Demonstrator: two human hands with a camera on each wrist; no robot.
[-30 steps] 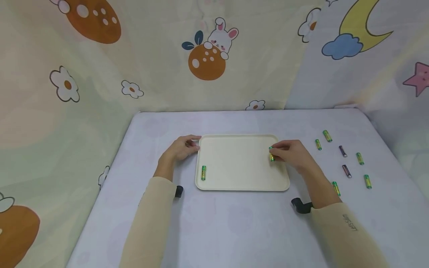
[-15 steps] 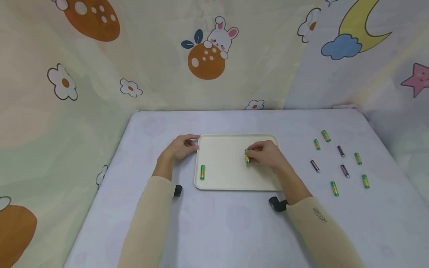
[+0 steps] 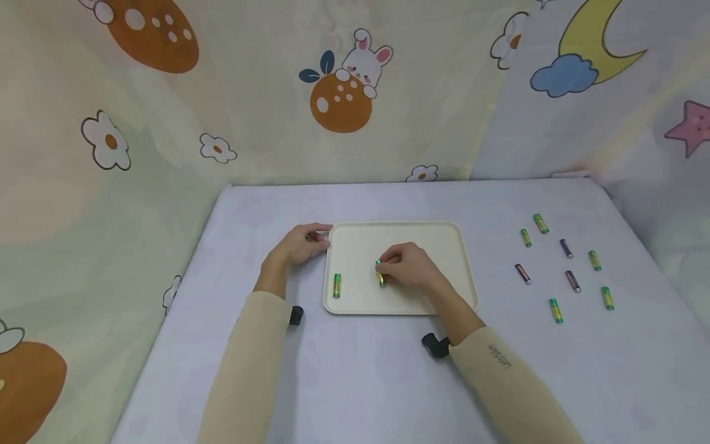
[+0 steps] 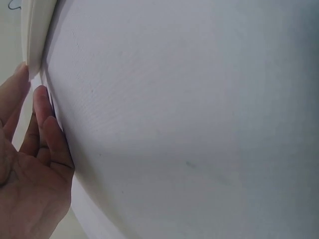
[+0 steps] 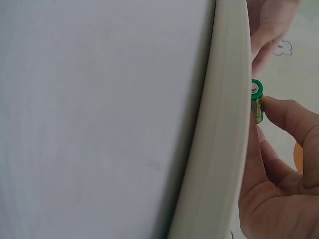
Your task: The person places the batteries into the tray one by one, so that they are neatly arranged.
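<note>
Right hand (image 3: 410,269) pinches a green battery (image 3: 379,273) in its fingertips, low over the middle of the cream tray (image 3: 444,240). Left hand (image 3: 299,243), fingers loosely extended, rests against the tray's far-left corner. A second green battery (image 3: 336,285) lies in the tray by its left rim; bare tray floor lies between the two. Loose batteries (image 3: 566,268) are scattered on the table (image 3: 360,376), well right of the tray.

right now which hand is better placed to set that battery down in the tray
The right hand: it already pinches the green battery just above the tray, near the battery lying there. The left hand only rests at the tray's left edge.
</note>
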